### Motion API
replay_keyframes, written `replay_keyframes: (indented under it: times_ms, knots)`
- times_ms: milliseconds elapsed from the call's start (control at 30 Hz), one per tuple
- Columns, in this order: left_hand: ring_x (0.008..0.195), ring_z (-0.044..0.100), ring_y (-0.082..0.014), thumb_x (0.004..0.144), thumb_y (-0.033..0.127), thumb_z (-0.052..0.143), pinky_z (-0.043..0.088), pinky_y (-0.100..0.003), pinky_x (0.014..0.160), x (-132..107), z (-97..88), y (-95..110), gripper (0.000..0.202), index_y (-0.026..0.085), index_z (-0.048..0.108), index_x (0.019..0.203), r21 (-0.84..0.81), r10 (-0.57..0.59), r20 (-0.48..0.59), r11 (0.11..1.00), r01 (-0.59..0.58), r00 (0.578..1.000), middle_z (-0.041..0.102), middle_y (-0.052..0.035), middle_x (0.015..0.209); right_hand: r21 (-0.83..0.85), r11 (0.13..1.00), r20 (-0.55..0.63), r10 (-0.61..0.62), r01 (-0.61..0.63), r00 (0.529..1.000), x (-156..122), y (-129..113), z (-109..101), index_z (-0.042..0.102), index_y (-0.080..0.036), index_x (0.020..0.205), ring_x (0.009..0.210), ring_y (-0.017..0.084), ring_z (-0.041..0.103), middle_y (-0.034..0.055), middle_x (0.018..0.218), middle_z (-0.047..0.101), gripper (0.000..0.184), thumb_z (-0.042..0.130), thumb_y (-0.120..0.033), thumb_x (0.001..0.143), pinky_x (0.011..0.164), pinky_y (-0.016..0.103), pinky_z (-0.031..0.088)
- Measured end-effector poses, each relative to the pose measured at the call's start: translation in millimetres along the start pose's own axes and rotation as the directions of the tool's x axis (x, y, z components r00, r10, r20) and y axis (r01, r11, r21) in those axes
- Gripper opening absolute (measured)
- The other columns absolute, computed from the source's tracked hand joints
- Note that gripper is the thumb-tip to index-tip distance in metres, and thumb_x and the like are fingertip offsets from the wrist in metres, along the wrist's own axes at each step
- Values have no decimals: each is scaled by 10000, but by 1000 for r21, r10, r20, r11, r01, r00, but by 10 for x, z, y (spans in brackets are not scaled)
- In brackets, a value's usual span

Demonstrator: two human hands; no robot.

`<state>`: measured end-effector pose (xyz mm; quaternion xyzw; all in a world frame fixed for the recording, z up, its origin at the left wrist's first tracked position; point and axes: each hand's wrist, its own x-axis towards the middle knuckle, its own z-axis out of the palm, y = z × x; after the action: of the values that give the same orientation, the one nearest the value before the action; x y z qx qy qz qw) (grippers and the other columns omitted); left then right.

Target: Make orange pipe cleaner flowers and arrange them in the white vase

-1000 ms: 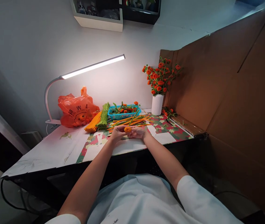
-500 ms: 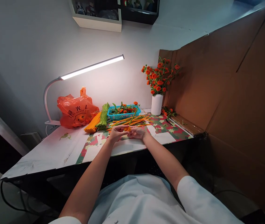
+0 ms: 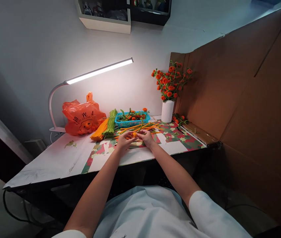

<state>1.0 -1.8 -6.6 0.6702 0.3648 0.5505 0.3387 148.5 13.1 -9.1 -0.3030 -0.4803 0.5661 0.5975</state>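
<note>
A small orange pipe-cleaner flower [image 3: 134,135] is pinched between my two hands, over the near middle of the table. My left hand [image 3: 124,140] has its fingertips closed on the flower's left side. From the other side, my right hand [image 3: 146,137] closes its thumb and fingers on it. A green stem [image 3: 140,125] rises just above the fingers; whether it joins the flower I cannot tell. Right behind the hands lie loose orange and green pipe cleaners [image 3: 152,127]. Parts of the fingers are too small to make out.
Behind the hands stands a blue basket [image 3: 127,124] of orange flowers. Bundles of orange [image 3: 99,132] and green pipe cleaners [image 3: 110,124] lie left of it, beside an orange plastic bag [image 3: 83,115] and lamp [image 3: 100,71]. A white vase [image 3: 167,111] and cardboard wall [image 3: 229,86] stand right.
Both hands have turned and drawn upward slightly, the right one more raised, with the orange flower now showing more plainly between the fingertips. The view has shifted slightly.
</note>
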Motion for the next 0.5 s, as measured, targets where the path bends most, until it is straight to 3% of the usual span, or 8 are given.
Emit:
replay_keyframes:
  times_ms: [133, 267, 400, 500]
  knots:
    - [772, 671, -198, 637, 465, 767, 531, -311, 711, 12, 13, -73, 487, 149, 686, 999, -68, 2, 66, 998, 3, 998, 719, -83, 879, 49, 997, -46, 65, -62, 997, 20, 2, -4, 602, -163, 629, 513, 60, 469, -46, 592, 580, 374, 859, -310, 400, 527, 225, 361]
    - [669, 633, -158, 680, 413, 745, 496, -263, 598, 8, -16, -107, 392, 190, 704, 1000, 183, 147, 25, 972, -149, 989, 709, -53, 836, 83, 986, -54, 151, -146, 987, 25, -13, -19, 615, -159, 625, 518, 65, 487, -39, 585, 591, 378, 865, -273, 366, 538, 230, 375]
    - [648, 583, -140, 747, 327, 690, 467, -256, 595, -5, -43, -49, 241, 235, 719, 968, 366, 342, 74, 865, -345, 937, 702, -43, 844, 74, 979, -15, 194, -192, 981, 12, -24, -28, 620, -156, 608, 500, 65, 479, -45, 552, 570, 358, 862, -270, 370, 534, 237, 376]
    - [622, 537, -135, 703, 342, 736, 445, -258, 587, -15, -29, 5, 259, 221, 715, 930, 400, 358, 66, 846, -354, 931, 688, -45, 818, 43, 989, -40, 146, -144, 989, -1, -11, -14, 615, -160, 608, 494, 63, 468, -44, 569, 576, 357, 860, -289, 382, 530, 240, 371]
